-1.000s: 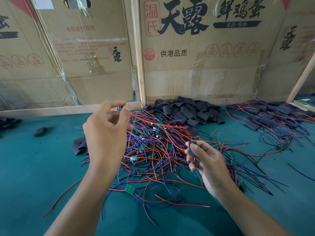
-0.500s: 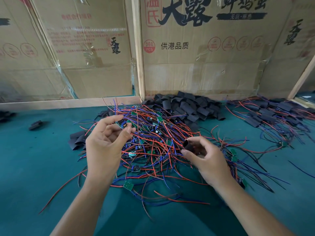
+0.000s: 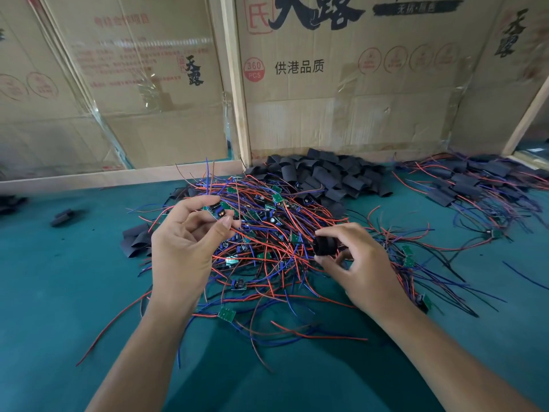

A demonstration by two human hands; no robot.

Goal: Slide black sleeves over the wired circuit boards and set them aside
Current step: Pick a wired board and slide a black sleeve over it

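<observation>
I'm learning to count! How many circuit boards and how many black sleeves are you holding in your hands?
circuit board: 1, pinched in the left hand
black sleeve: 1, held in the right hand
Total: 2

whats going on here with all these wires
A person is sleeving wired circuit boards. The left hand pinches a small circuit board above the wire pile; the right hand holds a black sleeve squeezed open. The sleeve is not yet on the board. Finished pieces lie far right.
</observation>
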